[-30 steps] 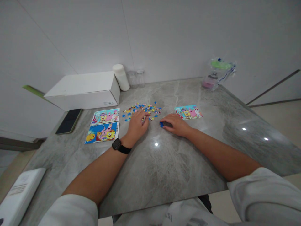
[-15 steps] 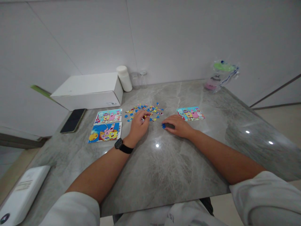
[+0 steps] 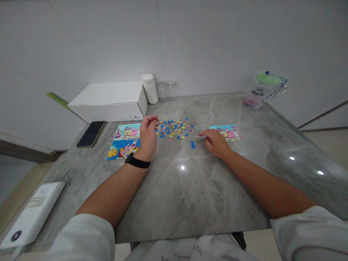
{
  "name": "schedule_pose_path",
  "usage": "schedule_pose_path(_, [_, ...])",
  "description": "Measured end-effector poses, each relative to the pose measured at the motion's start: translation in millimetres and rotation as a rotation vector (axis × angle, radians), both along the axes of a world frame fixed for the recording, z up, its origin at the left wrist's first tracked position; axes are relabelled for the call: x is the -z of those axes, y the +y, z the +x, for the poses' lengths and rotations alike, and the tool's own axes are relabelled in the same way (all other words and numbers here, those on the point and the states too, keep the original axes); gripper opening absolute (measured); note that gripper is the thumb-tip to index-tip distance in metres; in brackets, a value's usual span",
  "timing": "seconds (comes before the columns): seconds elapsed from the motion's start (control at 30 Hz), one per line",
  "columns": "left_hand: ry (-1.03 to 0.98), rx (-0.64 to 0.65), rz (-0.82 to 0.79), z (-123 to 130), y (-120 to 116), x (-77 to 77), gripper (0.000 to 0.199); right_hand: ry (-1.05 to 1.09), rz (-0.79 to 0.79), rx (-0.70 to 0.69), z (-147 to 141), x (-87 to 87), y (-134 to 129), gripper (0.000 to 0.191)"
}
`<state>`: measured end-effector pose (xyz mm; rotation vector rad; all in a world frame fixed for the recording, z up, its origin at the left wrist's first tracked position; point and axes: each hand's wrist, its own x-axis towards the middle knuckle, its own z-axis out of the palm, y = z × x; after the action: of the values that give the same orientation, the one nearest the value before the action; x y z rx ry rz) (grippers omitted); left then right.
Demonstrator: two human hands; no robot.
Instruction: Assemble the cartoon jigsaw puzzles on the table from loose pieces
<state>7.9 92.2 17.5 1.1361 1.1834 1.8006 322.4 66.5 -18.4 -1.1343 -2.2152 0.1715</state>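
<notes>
Head view: one pile [image 3: 175,127] of puzzle pieces, too overlapped to count. One blue strip [image 3: 193,144] lies on the pile's near side. Right hand [image 3: 216,142]: right of the pile, loosely open, index finger extended, no piece visible. Left hand [image 3: 148,137]: at the pile's left edge, fingers curled; contents cannot be told. Two cards [image 3: 125,132] left of the pile, one card [image 3: 233,133] right, partly covered by the hands. Table [image 3: 187,203] extends from pile to near edge.

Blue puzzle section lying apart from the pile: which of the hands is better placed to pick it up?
Probably the right hand: it is close beside the blue puzzle section. The left hand is farther off, at the left edge of the pile.
</notes>
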Motion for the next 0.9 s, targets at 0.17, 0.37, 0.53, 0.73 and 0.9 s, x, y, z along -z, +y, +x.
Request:
schedule_pose_path(0.17, [-0.149, -0.043, -0.015, -16.0, 6.8, -19.2, 0.017, -0.027, -0.002, -0.007, 0.1, -1.3, -0.1, 0.034])
schedule_pose_path(0.37, [-0.240, -0.042, -0.020, -30.1, 6.8, -44.0, 0.018, -0.041, -0.055, -0.002, 0.3, -0.2, 0.6, 0.029])
schedule_pose_path(0.53, [-0.163, -0.038, 0.037, -32.9, 7.9, -49.3, 0.013, -0.033, -0.032, 0.078, 0.1, -3.7, 1.3, 0.027])
schedule_pose_path(0.73, [-0.113, -0.017, 0.172, -34.2, 5.1, -58.5, 0.007, -0.111, -0.053, 0.136, -3.9, -40.5, 11.6, 0.027])
schedule_pose_path(0.9, [-0.121, 0.027, 0.126, -42.3, 7.0, -62.4, 0.008, -0.342, -0.257, 0.135, -21.4, -102.2, 30.1, 0.026])
